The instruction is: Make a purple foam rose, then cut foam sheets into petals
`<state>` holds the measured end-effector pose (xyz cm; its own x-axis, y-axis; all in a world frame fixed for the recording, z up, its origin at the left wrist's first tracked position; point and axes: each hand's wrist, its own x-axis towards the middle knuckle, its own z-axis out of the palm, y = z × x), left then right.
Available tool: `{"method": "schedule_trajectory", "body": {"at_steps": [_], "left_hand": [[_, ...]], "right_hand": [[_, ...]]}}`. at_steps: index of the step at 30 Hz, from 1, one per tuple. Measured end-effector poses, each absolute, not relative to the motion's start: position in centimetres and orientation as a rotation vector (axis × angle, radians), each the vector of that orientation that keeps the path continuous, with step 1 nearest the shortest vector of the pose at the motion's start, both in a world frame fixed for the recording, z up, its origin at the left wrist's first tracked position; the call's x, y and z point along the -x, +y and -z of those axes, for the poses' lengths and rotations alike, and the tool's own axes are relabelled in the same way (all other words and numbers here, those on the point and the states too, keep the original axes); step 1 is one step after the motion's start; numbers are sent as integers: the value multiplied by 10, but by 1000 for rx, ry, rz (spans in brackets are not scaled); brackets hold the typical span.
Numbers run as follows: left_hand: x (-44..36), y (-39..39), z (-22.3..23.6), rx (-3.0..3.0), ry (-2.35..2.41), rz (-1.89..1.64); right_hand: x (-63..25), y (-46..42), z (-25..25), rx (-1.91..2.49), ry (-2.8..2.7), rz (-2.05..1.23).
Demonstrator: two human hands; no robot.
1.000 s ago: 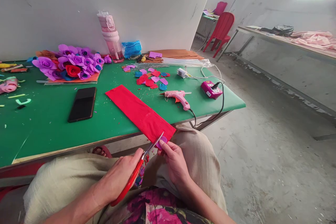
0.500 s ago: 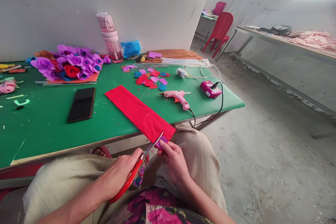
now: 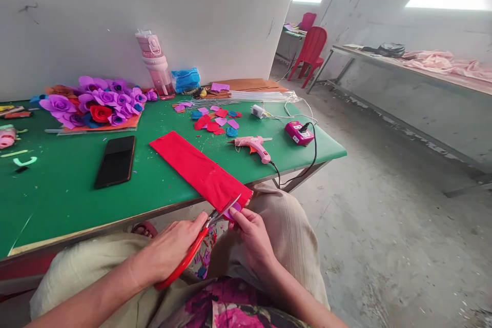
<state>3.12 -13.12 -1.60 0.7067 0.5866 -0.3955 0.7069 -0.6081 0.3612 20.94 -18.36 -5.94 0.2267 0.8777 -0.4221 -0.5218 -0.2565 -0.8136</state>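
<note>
My left hand (image 3: 175, 243) is closed round the red handles of a pair of scissors (image 3: 184, 264). Their metal blades are at the near end of a long folded red paper strip (image 3: 200, 169), beside a small purple paper piece (image 3: 233, 209). Between thumb and fingers, my right hand (image 3: 251, 233) pinches the purple piece against the strip's near corner. The strip slants across the table edge, its far end lying on the green table. Part of the lower blade is hidden by the paper.
On the green table (image 3: 57, 205) lie a phone (image 3: 115, 161), a pink glue gun (image 3: 253, 146), cut paper petals (image 3: 209, 124) and a magenta power socket (image 3: 299, 133). Paper flowers (image 3: 96, 102), a pink bottle (image 3: 156, 64) and a blue packet (image 3: 186, 80) sit at the back. Paper scraps (image 3: 205, 256) lie below.
The scissor blades have shifted slightly along the red strip's end beside the purple piece. Both hands keep their holds. The whole view has tilted and shifted a little.
</note>
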Motion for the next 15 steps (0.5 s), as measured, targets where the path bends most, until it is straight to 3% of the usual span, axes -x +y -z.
{"method": "schedule_trajectory", "body": {"at_steps": [15], "left_hand": [[-27, -118, -19, -2373, 900, 417]], "right_hand": [[-222, -182, 49, 1265, -561, -1440]]}}
